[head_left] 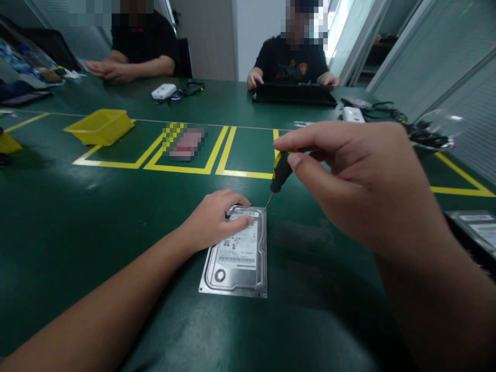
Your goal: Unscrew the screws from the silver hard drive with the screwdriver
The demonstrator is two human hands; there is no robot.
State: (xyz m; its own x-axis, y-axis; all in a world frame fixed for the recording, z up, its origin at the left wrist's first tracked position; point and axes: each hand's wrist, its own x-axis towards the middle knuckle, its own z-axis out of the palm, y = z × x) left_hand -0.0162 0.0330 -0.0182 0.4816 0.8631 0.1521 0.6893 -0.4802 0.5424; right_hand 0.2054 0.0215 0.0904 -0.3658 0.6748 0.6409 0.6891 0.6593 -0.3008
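Observation:
A silver hard drive [242, 258] with a white label lies flat on the green table [155, 320]. My left hand [213, 219] grips its far left part, thumb on the label and fingers over the far edge. My right hand [356, 181] is closed on a small screwdriver [282, 170] with a dark and yellow handle, held between thumb and fingers. The thin shaft slants down to the drive's far right corner, where its tip meets or nearly meets the metal. The far end of the handle is partly hidden by my fingers.
A yellow bin [101, 128] stands at the left behind yellow tape outlines. Another drive [478, 227] lies at the right edge. Two people sit across the table, one holding a black panel [294, 94]. White adapters [164, 92] and cables lie at the back.

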